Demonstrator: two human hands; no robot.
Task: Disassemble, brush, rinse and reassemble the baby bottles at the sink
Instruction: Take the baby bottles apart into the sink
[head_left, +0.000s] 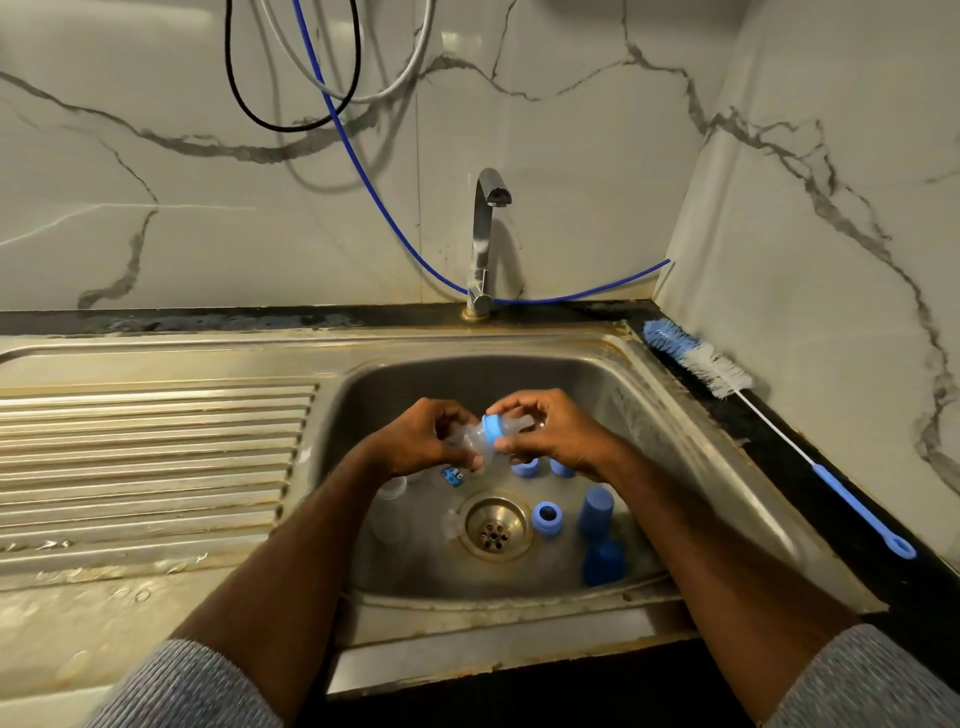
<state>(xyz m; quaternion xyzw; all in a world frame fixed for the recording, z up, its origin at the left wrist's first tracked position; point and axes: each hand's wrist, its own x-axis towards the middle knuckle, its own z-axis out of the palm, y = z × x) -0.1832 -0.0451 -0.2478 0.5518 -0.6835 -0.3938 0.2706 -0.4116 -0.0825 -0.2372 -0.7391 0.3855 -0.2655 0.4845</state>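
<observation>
With my left hand gripping the clear bottle and my right hand pinching its blue collar above the drain, wet fingers could slip, dropping it onto loose parts.

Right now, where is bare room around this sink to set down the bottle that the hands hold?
The ribbed steel draining board, left of the steel basin, is bare, as is the flat steel in front of it. The basin floor is crowded: blue plastic caps and a blue ring right of the drain, clear parts left. The long blue-and-white bottle brush fills the right counter.
</observation>
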